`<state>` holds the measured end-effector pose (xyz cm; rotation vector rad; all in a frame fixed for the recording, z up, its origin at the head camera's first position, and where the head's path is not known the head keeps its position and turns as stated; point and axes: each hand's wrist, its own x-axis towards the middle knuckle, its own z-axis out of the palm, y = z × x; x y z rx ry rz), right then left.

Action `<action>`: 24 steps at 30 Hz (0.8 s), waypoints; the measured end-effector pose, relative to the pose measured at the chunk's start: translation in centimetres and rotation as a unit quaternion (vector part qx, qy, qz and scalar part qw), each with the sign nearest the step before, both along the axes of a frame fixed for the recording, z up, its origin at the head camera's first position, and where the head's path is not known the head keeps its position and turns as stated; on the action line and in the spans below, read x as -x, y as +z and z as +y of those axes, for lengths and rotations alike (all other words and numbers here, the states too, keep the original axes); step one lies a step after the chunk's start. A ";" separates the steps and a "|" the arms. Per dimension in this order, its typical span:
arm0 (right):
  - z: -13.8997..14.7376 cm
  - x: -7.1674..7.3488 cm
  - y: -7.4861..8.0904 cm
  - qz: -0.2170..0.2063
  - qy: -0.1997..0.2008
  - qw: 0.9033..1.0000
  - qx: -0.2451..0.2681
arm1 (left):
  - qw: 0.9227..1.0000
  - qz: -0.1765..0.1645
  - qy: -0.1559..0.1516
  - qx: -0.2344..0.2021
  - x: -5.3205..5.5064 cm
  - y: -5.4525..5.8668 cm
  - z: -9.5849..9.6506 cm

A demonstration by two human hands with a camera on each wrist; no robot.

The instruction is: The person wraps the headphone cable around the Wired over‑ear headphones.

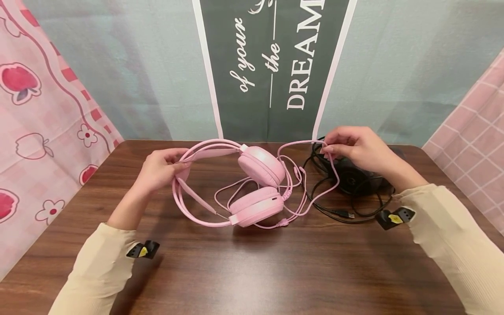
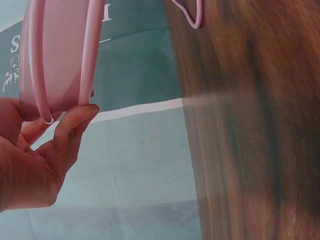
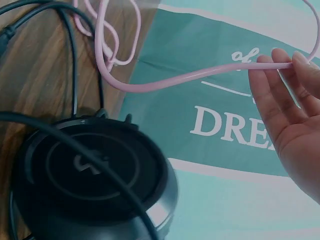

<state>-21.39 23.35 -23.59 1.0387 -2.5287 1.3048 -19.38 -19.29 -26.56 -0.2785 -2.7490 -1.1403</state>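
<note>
Pink headphones [image 1: 257, 205] lie on their side over the table, headband to the left and ear cups to the right. My left hand [image 1: 159, 171] grips the top of the headband [image 2: 60, 60] between thumb and fingers. To the right, my right hand [image 1: 356, 146] pinches the pink cable [image 3: 200, 75] between thumb and fingertips, lifting a loop of it above the table. More of the pink cable lies in loose loops around the ear cups. Below and beside the right hand sits a black headset [image 3: 95, 175] with its own black cable [image 1: 332, 213].
The brown wooden table [image 1: 252, 271] ends at a cloth backdrop [image 1: 165, 87] with lettering. Pink patterned cloths [image 1: 51, 109] hang at both sides. A USB plug [image 1: 346, 214] on the black cable lies in front of the black headset.
</note>
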 end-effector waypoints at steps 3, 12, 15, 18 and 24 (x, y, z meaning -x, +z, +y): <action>-0.2 -0.2 0.4 0.010 0.015 1.000 0.002 | 1.000 -0.002 0.003 0.001 0.0 0.1 0.2; 0.2 -0.7 1.1 0.004 0.100 0.994 0.037 | 0.998 -0.035 0.035 -0.036 0.0 0.0 -0.9; 0.1 -0.7 1.1 0.001 0.111 0.994 0.020 | 0.998 -0.038 0.043 -0.038 0.0 0.0 -0.9; -0.2 -0.6 0.9 0.002 0.112 0.994 -0.004 | 0.998 -0.033 0.048 -0.035 0.0 0.0 -0.8; -0.5 -0.5 0.6 -0.001 0.065 0.998 -0.003 | 0.998 -0.025 0.052 -0.037 0.0 -0.1 -0.5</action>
